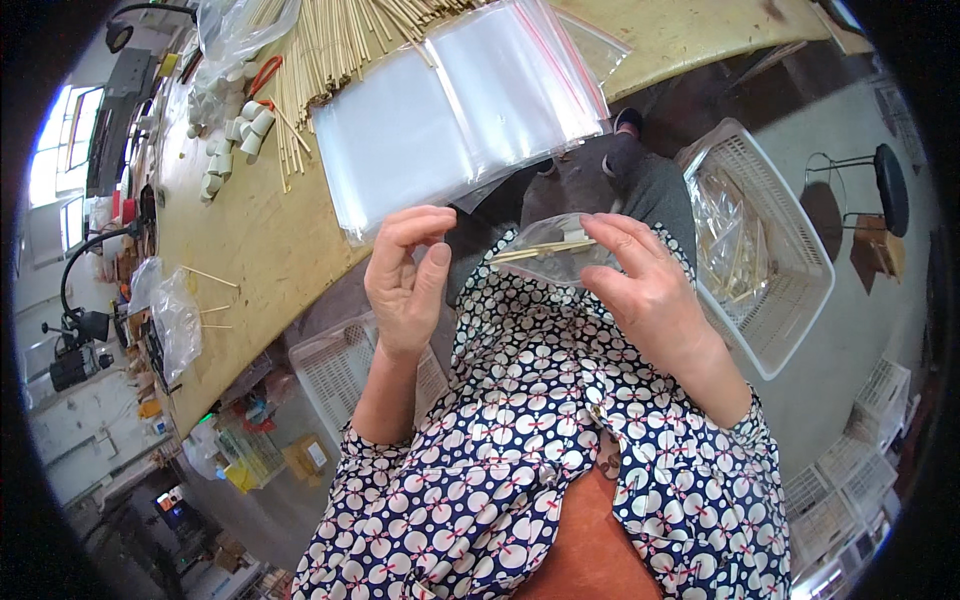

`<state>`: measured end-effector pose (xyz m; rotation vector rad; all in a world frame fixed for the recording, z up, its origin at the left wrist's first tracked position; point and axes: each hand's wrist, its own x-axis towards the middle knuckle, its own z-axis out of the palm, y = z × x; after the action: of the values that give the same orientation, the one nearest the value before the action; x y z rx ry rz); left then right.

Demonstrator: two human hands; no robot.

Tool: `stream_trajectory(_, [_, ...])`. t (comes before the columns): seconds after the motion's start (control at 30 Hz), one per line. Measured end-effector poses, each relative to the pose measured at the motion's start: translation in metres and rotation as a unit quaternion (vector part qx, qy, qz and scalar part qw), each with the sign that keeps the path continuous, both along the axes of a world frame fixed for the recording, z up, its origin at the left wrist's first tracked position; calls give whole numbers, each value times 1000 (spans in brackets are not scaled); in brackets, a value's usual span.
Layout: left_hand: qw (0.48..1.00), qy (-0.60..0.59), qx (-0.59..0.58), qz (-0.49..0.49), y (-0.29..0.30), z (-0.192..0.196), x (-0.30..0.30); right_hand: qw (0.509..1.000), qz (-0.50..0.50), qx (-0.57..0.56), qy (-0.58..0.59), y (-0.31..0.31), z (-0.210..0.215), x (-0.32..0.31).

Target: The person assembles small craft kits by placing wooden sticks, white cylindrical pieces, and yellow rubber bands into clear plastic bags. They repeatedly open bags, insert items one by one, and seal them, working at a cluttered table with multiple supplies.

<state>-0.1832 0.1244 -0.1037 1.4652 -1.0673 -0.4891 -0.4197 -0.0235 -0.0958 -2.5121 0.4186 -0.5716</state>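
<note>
My right hand [645,285] pinches a small clear plastic bag [550,250] with a few thin wooden sticks inside, held in front of my chest. My left hand [405,280] is raised just left of the bag, thumb and fingers curled close together, not touching the bag and holding nothing that I can see. Above the hands, a stack of empty clear zip bags [460,110] with red seal lines lies at the edge of the wooden table [260,250].
A heap of thin wooden sticks [330,45] and several short white tubes [235,135] lie on the table. A white plastic basket [775,250] holding filled bags stands at my right. Another basket [335,365] sits under the table. A black stool [885,185] stands farther right.
</note>
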Motion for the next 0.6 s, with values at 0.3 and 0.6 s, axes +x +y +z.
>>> stream_trajectory(0.3, [956, -127, 262, -35, -17, 10, -16, 1000, 16, -2, 7, -1, -6, -5])
stream_trajectory(0.6, [830, -437, 267, -220, -40, -4, -48, 995, 44, -88, 29, 17, -17, 4])
